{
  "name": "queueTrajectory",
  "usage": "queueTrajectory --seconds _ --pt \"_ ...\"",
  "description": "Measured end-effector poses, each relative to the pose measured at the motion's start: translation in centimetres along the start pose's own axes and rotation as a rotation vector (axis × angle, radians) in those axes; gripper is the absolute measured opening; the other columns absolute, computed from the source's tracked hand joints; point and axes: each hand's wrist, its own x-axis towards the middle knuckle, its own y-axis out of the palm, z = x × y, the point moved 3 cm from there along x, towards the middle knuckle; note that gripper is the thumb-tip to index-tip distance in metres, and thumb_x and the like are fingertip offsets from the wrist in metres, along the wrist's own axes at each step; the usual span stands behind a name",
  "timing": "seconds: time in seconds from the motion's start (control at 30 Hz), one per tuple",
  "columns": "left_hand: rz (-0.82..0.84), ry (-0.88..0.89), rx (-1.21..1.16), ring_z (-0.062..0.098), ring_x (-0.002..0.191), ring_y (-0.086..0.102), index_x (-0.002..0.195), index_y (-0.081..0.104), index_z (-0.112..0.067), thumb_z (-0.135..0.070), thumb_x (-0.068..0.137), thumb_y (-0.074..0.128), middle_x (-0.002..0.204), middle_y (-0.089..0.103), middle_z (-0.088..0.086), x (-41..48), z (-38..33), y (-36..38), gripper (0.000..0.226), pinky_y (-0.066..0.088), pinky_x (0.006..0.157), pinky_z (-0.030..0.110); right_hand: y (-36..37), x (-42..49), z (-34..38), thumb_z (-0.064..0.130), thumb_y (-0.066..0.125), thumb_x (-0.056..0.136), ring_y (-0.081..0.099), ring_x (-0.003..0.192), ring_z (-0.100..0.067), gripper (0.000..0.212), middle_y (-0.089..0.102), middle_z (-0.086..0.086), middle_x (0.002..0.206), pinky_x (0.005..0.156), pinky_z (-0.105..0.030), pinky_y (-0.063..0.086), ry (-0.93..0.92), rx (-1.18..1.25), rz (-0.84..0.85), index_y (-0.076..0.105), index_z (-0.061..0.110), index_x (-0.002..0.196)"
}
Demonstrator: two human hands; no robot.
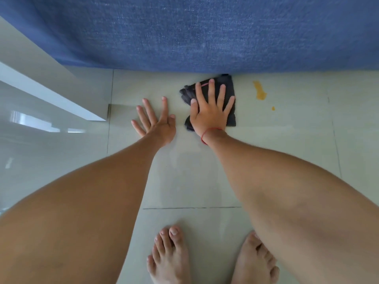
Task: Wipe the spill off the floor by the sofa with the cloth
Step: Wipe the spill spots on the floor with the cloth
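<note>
A dark grey cloth [229,87] lies bunched on the pale tiled floor, just in front of the blue sofa [205,33]. My right hand [211,107] presses flat on the cloth with fingers spread. A yellow-orange spill [260,93] streaks the floor to the right of the cloth, apart from it, with a small drop [273,108] below it. My left hand [155,121] rests flat on the bare tile to the left of the cloth, fingers apart, holding nothing.
The sofa's lower edge runs across the top of the view. A pale wall or skirting [41,78] slants in from the left. My bare feet [170,257] stand on the floor [184,181] near the bottom edge.
</note>
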Motion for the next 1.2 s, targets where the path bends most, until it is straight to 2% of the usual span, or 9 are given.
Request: queueTrajectory --seconds 0.13,0.23,0.4,0.57,0.63,0.87,1.03,1.1,1.2 --pt "0.023 -0.007 -0.005 0.023 0.145 -0.03 0.148 -0.013 -0.049 -0.046 0.101 0.015 0.156 -0.034 0.002 -0.1 0.1 -0.3 0.055 -0.016 0.116 0.05 0.3 -5.1 -0.5 0.04 0.028 0.097 0.02 0.148 -0.03 0.051 0.028 0.0 0.159 0.118 -0.055 0.007 -0.247 -0.01 0.059 0.036 0.031 0.147" --pt "0.031 0.013 -0.011 0.023 0.144 -0.031 0.148 -0.013 -0.048 -0.049 0.1 0.014 0.156 -0.034 0.002 -0.3 0.3 -0.2 0.055 -0.017 0.116 0.049 -0.1 -8.0 -4.5 0.037 0.027 0.096 0.025 0.146 -0.029 0.052 0.033 0.0 0.156 0.119 -0.051 0.013 -0.305 -0.022 0.085 0.04 0.027 0.146" --pt "0.001 0.009 -0.017 0.023 0.145 -0.029 0.149 -0.011 -0.049 -0.049 0.1 0.015 0.157 -0.032 0.002 -0.3 0.4 0.0 0.055 -0.016 0.117 0.049 -1.6 -7.3 -8.7 0.04 0.021 0.096 0.018 0.148 -0.025 0.054 0.025 0.005 0.159 0.119 -0.049 0.008 -0.201 -0.071 0.076 0.032 0.031 0.148" --pt "-0.002 0.002 -0.01 0.023 0.145 -0.03 0.148 -0.011 -0.049 -0.048 0.1 0.015 0.157 -0.033 0.002 0.0 0.3 0.3 0.054 -0.017 0.116 0.05 -1.2 -2.2 -5.2 0.041 0.026 0.099 0.006 0.15 -0.024 0.052 0.012 0.007 0.162 0.118 -0.054 -0.002 0.095 0.009 0.022 0.022 0.037 0.15" --pt "-0.003 0.004 -0.009 0.023 0.144 -0.03 0.148 -0.012 -0.049 -0.048 0.101 0.015 0.156 -0.033 0.002 0.3 0.3 0.5 0.054 -0.017 0.116 0.05 -1.0 -0.1 -2.9 0.041 0.025 0.1 0.0 0.15 -0.027 0.052 0.007 0.005 0.163 0.116 -0.056 -0.006 0.151 0.034 0.015 0.018 0.037 0.151" --pt "-0.051 -0.008 0.006 0.024 0.145 -0.029 0.148 -0.014 -0.048 -0.047 0.1 0.012 0.156 -0.034 0.003 0.1 0.0 0.7 0.055 -0.018 0.116 0.051 -1.0 0.1 -2.5 0.037 0.028 0.101 0.004 0.15 -0.027 0.052 0.01 0.003 0.163 0.118 -0.053 -0.003 0.04 0.012 0.043 0.02 0.034 0.152" --pt "-0.24 -0.018 -0.029 0.029 0.149 -0.017 0.155 -0.001 -0.032 -0.034 0.098 0.023 0.161 -0.019 0.011 -0.9 -1.9 1.3 0.062 -0.01 0.119 0.052 -1.6 -6.4 -6.1 0.036 0.02 0.094 0.02 0.148 -0.025 0.056 0.025 0.003 0.159 0.119 -0.05 0.009 -0.055 0.014 0.06 0.033 0.03 0.148" --pt "-0.252 0.002 -0.005 0.03 0.148 -0.018 0.155 -0.005 -0.028 -0.033 0.096 0.024 0.16 -0.021 0.012 -1.2 -4.1 1.6 0.066 -0.01 0.118 0.052 -1.8 -8.4 -8.6 0.036 0.02 0.095 0.021 0.148 -0.024 0.055 0.026 0.004 0.159 0.12 -0.049 0.012 -0.016 -0.004 0.065 0.033 0.03 0.148" --pt "-0.195 0.101 0.006 0.027 0.148 -0.02 0.153 -0.012 -0.033 -0.038 0.097 0.022 0.159 -0.025 0.011 -1.4 -7.9 2.6 0.065 -0.011 0.117 0.053 -2.5 -9.1 -12.4 0.036 0.024 0.101 0.007 0.15 -0.02 0.05 0.013 0.008 0.162 0.121 -0.047 0.001 0.178 0.006 0.065 0.02 0.035 0.151"
